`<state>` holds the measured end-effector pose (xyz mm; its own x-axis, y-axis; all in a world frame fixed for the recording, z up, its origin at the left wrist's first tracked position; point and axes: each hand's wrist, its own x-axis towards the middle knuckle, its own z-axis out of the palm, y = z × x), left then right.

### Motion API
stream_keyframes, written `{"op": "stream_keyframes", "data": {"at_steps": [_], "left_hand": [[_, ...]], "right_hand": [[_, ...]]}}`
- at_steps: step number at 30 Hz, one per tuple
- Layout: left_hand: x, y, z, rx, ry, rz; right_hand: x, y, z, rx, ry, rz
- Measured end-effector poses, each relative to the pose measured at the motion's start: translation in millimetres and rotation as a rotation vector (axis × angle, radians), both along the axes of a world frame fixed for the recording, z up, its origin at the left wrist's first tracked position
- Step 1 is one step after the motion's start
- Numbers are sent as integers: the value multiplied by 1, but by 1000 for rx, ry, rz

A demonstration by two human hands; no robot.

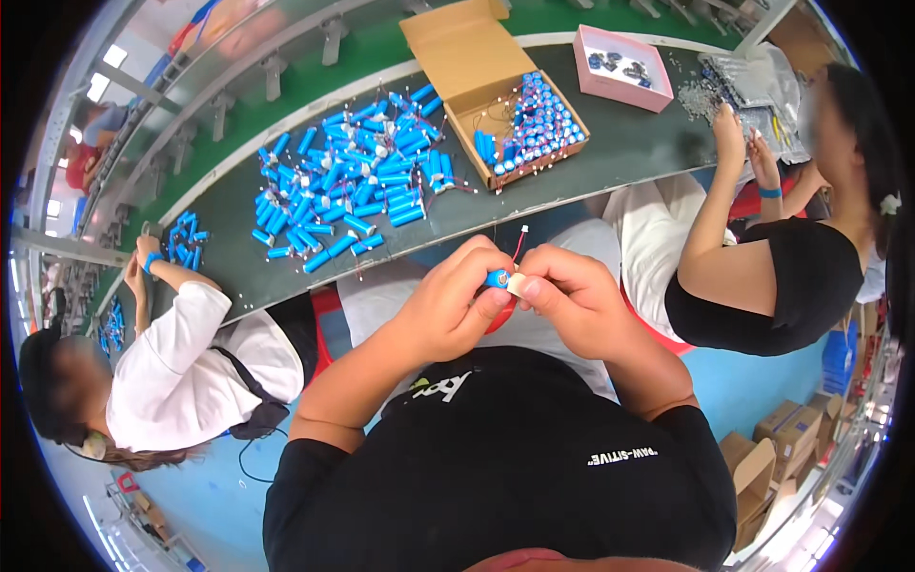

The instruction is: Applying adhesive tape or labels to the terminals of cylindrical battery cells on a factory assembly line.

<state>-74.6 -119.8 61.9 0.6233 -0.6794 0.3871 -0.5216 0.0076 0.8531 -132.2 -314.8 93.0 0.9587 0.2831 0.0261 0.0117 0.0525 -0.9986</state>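
Above my lap, just off the table's near edge, my left hand (450,303) is closed around a blue cylindrical battery (497,278). The battery's end shows between the thumb and fingers. A thin red and dark wire lead with a small white connector (524,229) sticks up behind it. My right hand (579,303) pinches a small cream-coloured piece (518,284) against that end of the battery. Whether this piece is a pad or a strip of tape, I cannot tell. Most of the battery is hidden inside my left hand.
A heap of wired blue batteries (353,181) covers the dark table (505,208) ahead. Beyond it stands an open cardboard box (545,162) with upright batteries, then a pink box (621,90) of small dark parts. A co-worker sits on each side; cartons (786,429) stand at right.
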Motion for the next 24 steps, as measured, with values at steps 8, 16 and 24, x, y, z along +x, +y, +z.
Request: {"op": "stream_keyframes", "data": {"at_steps": [8,16,24], "left_hand": [[3,2,-11,5,-99,18],[5,-2,-20,-27,-57,15],[6,-1,-32,-97,39,40]], "right_hand": [[4,8,0,-96,60,-10],[8,5,-2,-260,8,-8],[9,8,0,-298,107,-7]]}}
